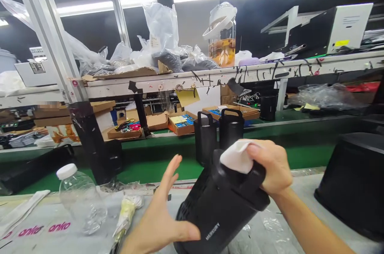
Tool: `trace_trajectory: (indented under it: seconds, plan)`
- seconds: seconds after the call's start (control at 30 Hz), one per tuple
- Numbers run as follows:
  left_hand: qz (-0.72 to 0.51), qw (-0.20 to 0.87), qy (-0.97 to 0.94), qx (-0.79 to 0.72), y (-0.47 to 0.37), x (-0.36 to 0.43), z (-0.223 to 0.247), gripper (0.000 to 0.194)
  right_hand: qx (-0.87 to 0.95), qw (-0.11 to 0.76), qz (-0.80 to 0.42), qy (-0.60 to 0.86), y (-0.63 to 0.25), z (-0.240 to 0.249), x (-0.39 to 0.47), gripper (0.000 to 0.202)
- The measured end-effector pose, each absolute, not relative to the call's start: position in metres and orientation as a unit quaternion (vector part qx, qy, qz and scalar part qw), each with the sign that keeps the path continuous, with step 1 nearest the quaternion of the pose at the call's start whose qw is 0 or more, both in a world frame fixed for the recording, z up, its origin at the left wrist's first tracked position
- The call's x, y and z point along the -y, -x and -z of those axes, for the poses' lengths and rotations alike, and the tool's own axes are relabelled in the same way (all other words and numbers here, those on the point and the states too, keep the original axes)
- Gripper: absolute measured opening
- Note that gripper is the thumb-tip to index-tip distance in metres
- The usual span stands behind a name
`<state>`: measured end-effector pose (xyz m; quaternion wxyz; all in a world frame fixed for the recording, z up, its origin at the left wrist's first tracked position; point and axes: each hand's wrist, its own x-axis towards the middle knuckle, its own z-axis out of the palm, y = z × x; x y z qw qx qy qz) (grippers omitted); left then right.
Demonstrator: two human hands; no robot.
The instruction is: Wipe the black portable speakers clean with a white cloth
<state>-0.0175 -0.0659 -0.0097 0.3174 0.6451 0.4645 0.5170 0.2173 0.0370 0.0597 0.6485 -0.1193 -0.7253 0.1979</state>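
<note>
At the far left a flat white cloth strip point(22, 210) ran out of view at the picture's edge, and beside it a clear plastic bottle with a white cap point(78, 202) lay tilted on the grey plastic-covered bench point(300, 206), its lower part hard to make out against the sheeting. Just right of it sat a crumpled yellow-and-white wrapper point(127, 212), partly cut off at the bottom. The left hand point(160, 222) was spread, fingers apart and raised, with only the thumb and palm resting against the side of the black cylindrical speaker with a carry handle point(217, 210); its wrist was lost below the frame. The speaker leaned toward the right above the bench, its base hidden at the lower edge, small pale lettering on its side too blurred to read. The right hand point(270, 166) was closed on a folded white wipe point(237, 156), pressing it onto the speaker's top by the handle; the fingertips were hidden behind the cloth. Behind, two more black handled speakers point(217, 134) stood upright on the green belt point(300, 154).
</note>
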Motion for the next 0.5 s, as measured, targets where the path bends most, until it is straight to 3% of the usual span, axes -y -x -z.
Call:
trace_trajectory:
  seconds: [0.1, 0.2, 0.3, 0.37, 0.43, 0.5]
  plan:
    - [-0.464, 0.36, -0.699, -0.407, -0.009, 0.042, -0.021, 0.139, 0.763, 0.597, -0.238, 0.069, -0.196, -0.072, -0.019, 0.046]
    - [-0.453, 0.426, -0.721, -0.307, -0.022, 0.026, -0.036, 0.126, 0.74, 0.597, -0.295, 0.093, -0.192, -0.073, -0.019, 0.041]
    - [-0.461, 0.462, -0.71, -0.265, -0.009, 0.028, -0.036, 0.112, 0.612, 0.682, -0.343, 0.207, -0.208, -0.067, -0.036, 0.036]
    - [-0.437, 0.485, -0.705, -0.278, 0.009, 0.032, -0.03, 0.121, 0.552, 0.701, -0.314, 0.325, -0.226, -0.061, -0.048, 0.041]
    - [-0.431, 0.494, -0.686, -0.316, 0.027, 0.031, -0.021, 0.13, 0.565, 0.652, -0.271, 0.426, -0.241, -0.056, -0.054, 0.048]
    - [-0.462, 0.487, -0.643, -0.369, 0.039, 0.024, -0.01, 0.123, 0.614, 0.592, -0.25, 0.458, -0.247, -0.054, -0.054, 0.053]
